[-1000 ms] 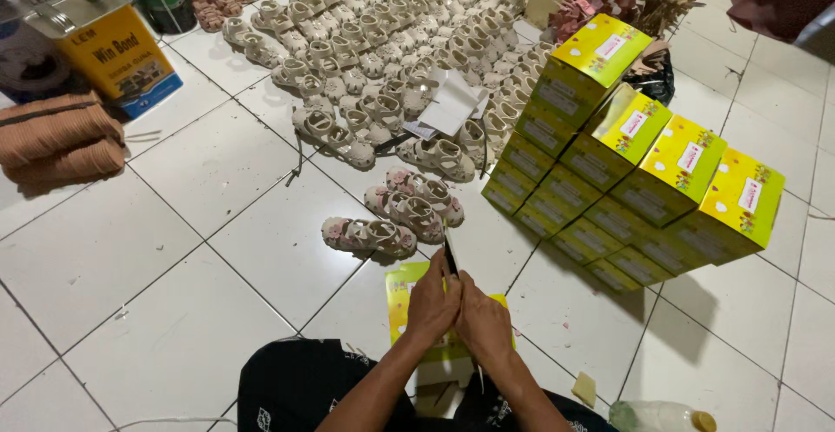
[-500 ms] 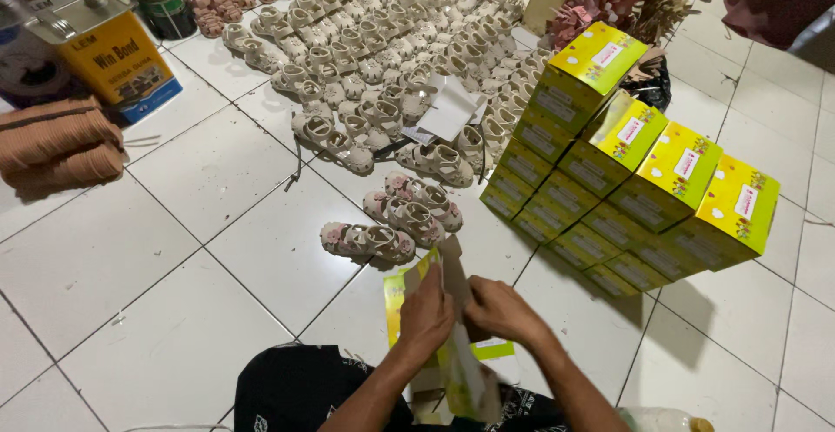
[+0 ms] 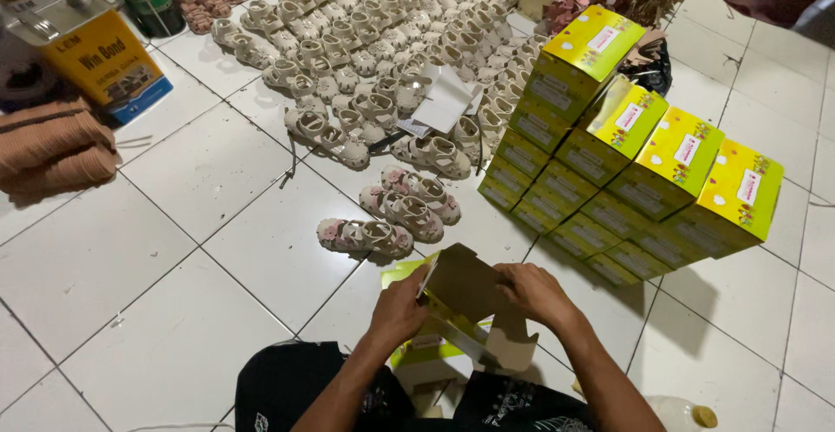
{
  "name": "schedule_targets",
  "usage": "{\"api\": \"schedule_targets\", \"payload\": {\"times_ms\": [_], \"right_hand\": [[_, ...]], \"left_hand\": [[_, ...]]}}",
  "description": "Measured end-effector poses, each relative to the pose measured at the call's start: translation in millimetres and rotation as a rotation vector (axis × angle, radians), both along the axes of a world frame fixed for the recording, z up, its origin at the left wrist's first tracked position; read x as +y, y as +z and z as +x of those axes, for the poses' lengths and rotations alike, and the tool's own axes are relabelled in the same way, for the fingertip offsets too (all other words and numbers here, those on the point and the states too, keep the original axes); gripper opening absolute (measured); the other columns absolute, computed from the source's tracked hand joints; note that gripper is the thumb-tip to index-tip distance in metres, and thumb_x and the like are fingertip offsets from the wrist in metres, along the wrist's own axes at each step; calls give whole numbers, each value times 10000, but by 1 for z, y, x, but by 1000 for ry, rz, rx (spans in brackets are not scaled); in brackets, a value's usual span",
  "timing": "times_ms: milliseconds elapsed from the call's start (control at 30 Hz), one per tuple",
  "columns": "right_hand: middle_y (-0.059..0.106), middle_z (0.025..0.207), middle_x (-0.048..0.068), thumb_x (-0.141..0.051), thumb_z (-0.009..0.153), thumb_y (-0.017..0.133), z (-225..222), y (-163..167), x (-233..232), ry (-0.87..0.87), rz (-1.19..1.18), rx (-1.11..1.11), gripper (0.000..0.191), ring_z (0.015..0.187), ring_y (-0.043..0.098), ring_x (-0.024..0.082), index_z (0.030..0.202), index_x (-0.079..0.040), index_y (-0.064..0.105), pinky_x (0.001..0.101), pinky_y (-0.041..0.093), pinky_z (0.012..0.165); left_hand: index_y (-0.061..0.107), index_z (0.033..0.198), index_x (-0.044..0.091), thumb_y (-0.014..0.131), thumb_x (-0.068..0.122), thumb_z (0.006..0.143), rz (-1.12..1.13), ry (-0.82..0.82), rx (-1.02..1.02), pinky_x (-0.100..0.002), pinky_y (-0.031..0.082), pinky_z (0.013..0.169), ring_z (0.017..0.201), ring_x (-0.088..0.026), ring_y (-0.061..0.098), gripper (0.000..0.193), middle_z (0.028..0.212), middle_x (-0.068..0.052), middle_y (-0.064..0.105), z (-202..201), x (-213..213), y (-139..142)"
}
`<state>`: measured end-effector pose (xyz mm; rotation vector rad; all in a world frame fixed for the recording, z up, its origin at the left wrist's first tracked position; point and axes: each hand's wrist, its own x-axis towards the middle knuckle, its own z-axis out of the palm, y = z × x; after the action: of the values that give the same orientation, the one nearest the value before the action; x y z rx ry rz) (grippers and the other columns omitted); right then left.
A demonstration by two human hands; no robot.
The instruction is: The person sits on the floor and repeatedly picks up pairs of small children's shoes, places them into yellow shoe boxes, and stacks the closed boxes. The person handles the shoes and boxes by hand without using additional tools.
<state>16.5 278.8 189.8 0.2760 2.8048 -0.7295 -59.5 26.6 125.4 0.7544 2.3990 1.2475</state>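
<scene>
Both my hands hold a flat yellow cardboard box (image 3: 470,297) that is partly folded open, its brown inside facing up. My left hand (image 3: 398,308) grips its left flap and my right hand (image 3: 537,293) grips its right side. More flat yellow box blanks (image 3: 426,349) lie under it on the white tiled floor, above my lap. Just beyond the box lie three small pale sandals with pink flowers (image 3: 365,237).
Stacks of closed yellow shoe boxes (image 3: 626,167) stand to the right. Several rows of small pale sandals (image 3: 383,40) cover the floor ahead. A yellow glue can (image 3: 100,53), a round tin (image 3: 150,1) and brown rolls (image 3: 52,145) sit at the left.
My hands have spread apart and lifted the flat box blank, opening it up so its brown inside shows. The view has tilted slightly.
</scene>
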Motion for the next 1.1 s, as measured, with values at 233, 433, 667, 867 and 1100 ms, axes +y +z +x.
{"api": "schedule_targets", "payload": {"times_ms": [233,433,667,867,1100], "right_hand": [[744,1021,113,-66,828,636,-36,-22,-4,246,225,-29,358,993,697,332,1160,-179,707,465,554,820],[667,1291,132,-31,942,526,-32,-82,-42,270,272,99,543,1153,651,332,1475,-126,478,441,535,959],[94,1718,99,75,810,561,0,-110,-73,443,341,-108,1005,1556,154,401,1648,-272,129,562,206,1239],[3,1710,47,-63,870,613,0,-87,-81,409,305,-246,954,1544,81,419,1603,-394,99,692,136,1181],[76,1726,43,2,840,562,2,-101,-82,415,337,-175,974,1543,169,413,1628,-368,126,661,194,1186]], "left_hand": [[404,1410,33,658,69,785,30,197,93,-577,510,798,966,-509,639,676,1079,-294,669,63,2,-14],[356,1510,77,615,83,853,-17,182,1,-581,515,813,962,-498,657,706,1099,-281,686,24,-17,-72],[425,1517,112,576,83,895,-55,95,-168,-525,524,921,1104,-460,651,641,1199,-260,692,23,-42,-98],[285,1646,74,630,315,986,530,-46,-680,-410,297,1220,1563,-320,307,783,1699,-193,327,-7,-64,-84],[279,1566,-15,900,321,753,116,-175,-61,-452,353,1151,1406,-415,402,1076,1502,-274,424,-11,-15,-103]]}}
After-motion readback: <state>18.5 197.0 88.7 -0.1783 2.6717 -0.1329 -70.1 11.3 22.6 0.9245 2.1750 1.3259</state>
